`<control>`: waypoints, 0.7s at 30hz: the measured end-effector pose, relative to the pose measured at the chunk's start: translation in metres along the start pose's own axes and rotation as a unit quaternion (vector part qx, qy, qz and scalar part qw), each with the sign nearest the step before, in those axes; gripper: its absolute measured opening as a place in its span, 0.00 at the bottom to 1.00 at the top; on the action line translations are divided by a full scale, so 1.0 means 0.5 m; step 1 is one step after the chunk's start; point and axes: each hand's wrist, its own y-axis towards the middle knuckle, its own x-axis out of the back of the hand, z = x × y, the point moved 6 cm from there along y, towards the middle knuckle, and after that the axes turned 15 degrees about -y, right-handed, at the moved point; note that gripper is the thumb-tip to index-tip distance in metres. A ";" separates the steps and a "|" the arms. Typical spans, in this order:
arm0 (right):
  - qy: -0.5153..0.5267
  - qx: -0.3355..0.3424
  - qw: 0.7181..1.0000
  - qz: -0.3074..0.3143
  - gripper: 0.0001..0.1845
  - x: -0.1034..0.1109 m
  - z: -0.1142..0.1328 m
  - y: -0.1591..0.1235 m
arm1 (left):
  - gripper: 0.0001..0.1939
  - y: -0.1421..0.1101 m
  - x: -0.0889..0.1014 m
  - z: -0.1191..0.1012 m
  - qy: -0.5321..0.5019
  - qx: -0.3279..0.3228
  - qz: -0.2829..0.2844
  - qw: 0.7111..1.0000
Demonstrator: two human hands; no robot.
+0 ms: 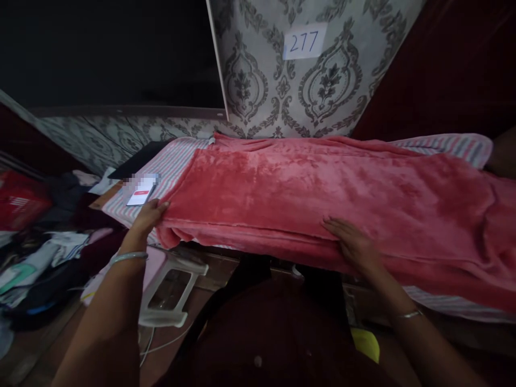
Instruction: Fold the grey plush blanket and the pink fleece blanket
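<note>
A red plush blanket (pixel 258 188) lies folded lengthwise over a striped cloth (pixel 173 156) on a long, low surface. At the blanket's near left corner, my left hand (pixel 150 215) is closed on the edge, with the thumb on top. My right hand (pixel 355 244) rests on the blanket near its front edge, fingers stretched out and palm down. The blanket's front layers hang slightly over the near side. A lit phone (pixel 141 192) lies on the striped cloth just beyond my left hand.
A large dark screen (pixel 113 54) and a patterned wall with a paper marked 277 (pixel 305 41) stand behind. On the left are piled clothes (pixel 44 263) and a red bag (pixel 24 199). A white plastic stool (pixel 173 290) and cables are below. Something yellow (pixel 366 344) sits lower right.
</note>
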 end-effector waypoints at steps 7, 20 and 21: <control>-0.084 -0.016 0.993 0.077 0.32 0.002 0.018 0.023 | 0.12 0.016 0.003 0.000 0.083 -0.015 -0.020 0.996; -0.032 0.018 0.989 0.143 0.31 -0.099 0.214 0.185 | 0.22 -0.202 -0.219 -0.177 0.118 -0.444 0.224 0.860; -0.030 0.015 0.989 0.144 0.30 -0.104 0.217 0.186 | 0.23 -0.199 -0.220 -0.169 0.123 -0.442 0.223 0.860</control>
